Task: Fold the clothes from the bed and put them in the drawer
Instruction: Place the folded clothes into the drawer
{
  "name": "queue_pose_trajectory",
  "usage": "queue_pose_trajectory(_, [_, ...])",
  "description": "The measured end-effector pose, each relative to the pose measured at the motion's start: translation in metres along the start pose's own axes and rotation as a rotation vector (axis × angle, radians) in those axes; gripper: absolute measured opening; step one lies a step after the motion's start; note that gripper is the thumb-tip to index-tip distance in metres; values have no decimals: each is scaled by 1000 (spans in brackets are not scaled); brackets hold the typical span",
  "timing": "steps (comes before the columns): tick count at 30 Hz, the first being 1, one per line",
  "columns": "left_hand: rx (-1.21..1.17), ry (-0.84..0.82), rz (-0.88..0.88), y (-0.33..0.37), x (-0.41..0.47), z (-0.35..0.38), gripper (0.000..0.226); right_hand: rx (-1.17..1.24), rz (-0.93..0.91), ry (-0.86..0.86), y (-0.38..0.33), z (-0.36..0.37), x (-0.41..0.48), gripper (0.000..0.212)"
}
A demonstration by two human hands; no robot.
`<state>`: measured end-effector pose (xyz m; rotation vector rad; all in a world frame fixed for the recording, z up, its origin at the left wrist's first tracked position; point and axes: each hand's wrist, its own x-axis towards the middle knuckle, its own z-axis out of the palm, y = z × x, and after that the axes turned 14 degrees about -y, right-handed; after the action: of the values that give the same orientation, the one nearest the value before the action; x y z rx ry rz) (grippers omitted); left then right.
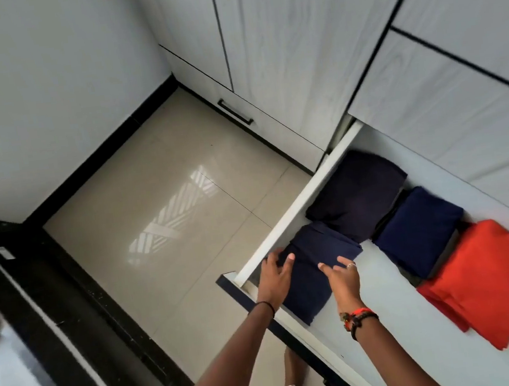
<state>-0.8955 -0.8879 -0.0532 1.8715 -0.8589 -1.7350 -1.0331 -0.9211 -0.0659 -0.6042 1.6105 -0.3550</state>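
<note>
A white drawer (300, 209) stands pulled out at the right. Inside it lie a folded navy garment (317, 268) near the front left corner, a dark purple-black one (356, 193) behind it, a blue one (418, 230) and a folded orange-red one (488, 282) to the right. My left hand (275, 281) rests on the left part of the navy garment with fingers spread. Flat on that garment's right part lies my right hand (342, 278), its fingers straight.
White wardrobe doors (292, 43) rise behind the drawer, with a shut lower drawer and black handle (235, 112) to the left. Beige tiled floor (158, 204) lies left of the drawer. A black bed frame edge (69, 311) runs along the lower left. My foot (293, 377) shows under the drawer.
</note>
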Motion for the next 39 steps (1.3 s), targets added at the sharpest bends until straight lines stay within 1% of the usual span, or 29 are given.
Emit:
queue_pose_trajectory(2, [-139,36,68,10,-25,-6,30,-9,-31,-34,-16,10,-23,55])
queue_pose_trajectory(5, [-306,121,157,15,-63,-23,41,-23,-82,-83,-31,36,-56,50])
queue_pose_trajectory(8, [-383,275,200,13,-97,-48,34,-15,-139,-142,-36,68,-88,43])
queue_pose_trajectory(10, [-431,396,216,6,-116,-69,30,-4,-171,-178,-34,90,-107,38])
queue_pose_trajectory(12, [-495,508,212,-5,-133,-90,20,1,-196,-233,-32,114,-126,35])
queue_pose_trajectory(14, [-552,595,192,-25,-154,-116,11,-51,-217,-285,-24,147,-144,34])
queue_pose_trajectory(16, [-596,645,179,-36,-167,-134,12,-99,-219,-324,-15,168,-155,34])
queue_pose_trajectory(18, [-669,706,165,-63,-191,-161,14,-172,-216,-373,-3,205,-175,31])
queue_pose_trajectory(21, [-718,750,150,-93,-217,-189,11,-228,-216,-406,11,243,-194,30])
queue_pose_trajectory(25, [-768,800,130,-144,-263,-243,13,-273,-225,-441,36,311,-227,31])
queue_pose_trajectory(29, [-817,823,94,-209,-311,-298,20,-321,-203,-481,64,381,-265,31])
queue_pose_trajectory(33, [-849,852,57,-249,-350,-342,26,-329,-173,-525,81,434,-288,33])
queue_pose_trajectory(35, [-870,876,52,-268,-371,-366,21,-355,-144,-543,92,460,-297,38])
queue_pose_trajectory(39, [-919,923,63,-290,-398,-403,24,-402,-110,-584,99,497,-306,36])
